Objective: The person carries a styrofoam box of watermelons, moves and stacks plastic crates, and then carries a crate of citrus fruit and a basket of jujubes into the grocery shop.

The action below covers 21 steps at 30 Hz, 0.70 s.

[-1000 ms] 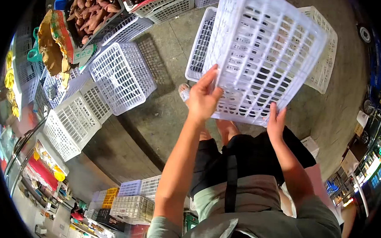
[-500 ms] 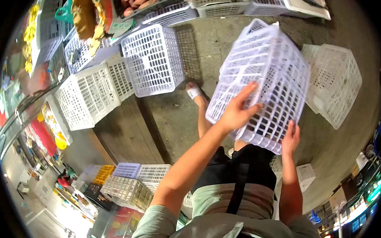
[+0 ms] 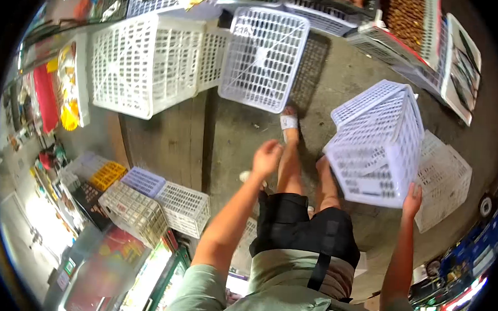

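Observation:
My right hand [image 3: 412, 200] is at the near right corner of a pale lavender-white plastic crate [image 3: 374, 144], its fingers against the edge. This crate is tilted in front of my legs, and a second, similar crate [image 3: 359, 105] seems nested with it at the far side. My left hand [image 3: 267, 158] is away from the crates, above the floor by my leg. Its fingers are loosely curled, with nothing visible in them. Ahead of the left hand is another pale crate [image 3: 263, 59], bottom side showing.
White crates [image 3: 147, 65] stand at the left beside a wooden board [image 3: 163, 140]. More white crates [image 3: 445, 175] lie at the right. Stacked crates [image 3: 135, 209] are behind on the left. Ahead stand a crate of brown nuts or similar produce [image 3: 408, 23] and a tray of fish [image 3: 463, 65].
My left hand has let go of the crate and moved left. The crate has shifted right and lower, with my right hand still at its edge. The view has turned.

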Each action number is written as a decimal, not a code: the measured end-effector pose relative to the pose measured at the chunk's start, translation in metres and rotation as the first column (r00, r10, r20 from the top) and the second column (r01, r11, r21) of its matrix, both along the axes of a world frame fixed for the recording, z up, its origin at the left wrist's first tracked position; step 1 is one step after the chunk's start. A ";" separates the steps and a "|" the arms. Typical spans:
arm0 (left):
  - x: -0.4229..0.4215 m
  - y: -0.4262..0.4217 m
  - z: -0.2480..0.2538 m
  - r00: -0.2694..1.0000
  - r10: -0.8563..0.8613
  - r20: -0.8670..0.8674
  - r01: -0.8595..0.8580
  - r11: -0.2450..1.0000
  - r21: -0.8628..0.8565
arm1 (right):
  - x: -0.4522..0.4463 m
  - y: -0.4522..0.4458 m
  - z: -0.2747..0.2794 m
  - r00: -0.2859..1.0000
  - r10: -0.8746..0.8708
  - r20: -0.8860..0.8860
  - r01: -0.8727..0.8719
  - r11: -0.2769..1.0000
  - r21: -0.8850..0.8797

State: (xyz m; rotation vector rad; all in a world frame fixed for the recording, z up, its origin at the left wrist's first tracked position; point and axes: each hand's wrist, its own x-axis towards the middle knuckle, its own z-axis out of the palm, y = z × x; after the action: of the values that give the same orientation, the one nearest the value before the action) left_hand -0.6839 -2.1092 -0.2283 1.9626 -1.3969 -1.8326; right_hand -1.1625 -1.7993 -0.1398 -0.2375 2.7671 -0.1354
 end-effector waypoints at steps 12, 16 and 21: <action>0.081 -0.255 0.186 0.814 0.105 0.571 0.556 0.145 -0.819 | 0.237 -0.251 -0.033 0.590 0.658 0.468 -0.467 0.751 -0.466; 0.125 -0.359 0.171 0.551 0.202 0.810 0.770 0.251 -0.587 | 0.242 -0.275 -0.171 0.538 0.528 0.657 -0.491 0.830 -0.265; 0.136 -0.368 0.147 0.696 0.101 0.711 0.600 0.462 -0.653 | 0.250 -0.370 -0.255 0.619 0.457 0.638 -0.501 0.856 -0.127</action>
State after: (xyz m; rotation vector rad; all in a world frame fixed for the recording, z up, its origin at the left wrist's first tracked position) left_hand -0.5483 -2.4769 -0.0815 1.8175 -2.3037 -0.0654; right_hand -0.9124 -2.1689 -0.3951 -0.7543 1.9159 0.0164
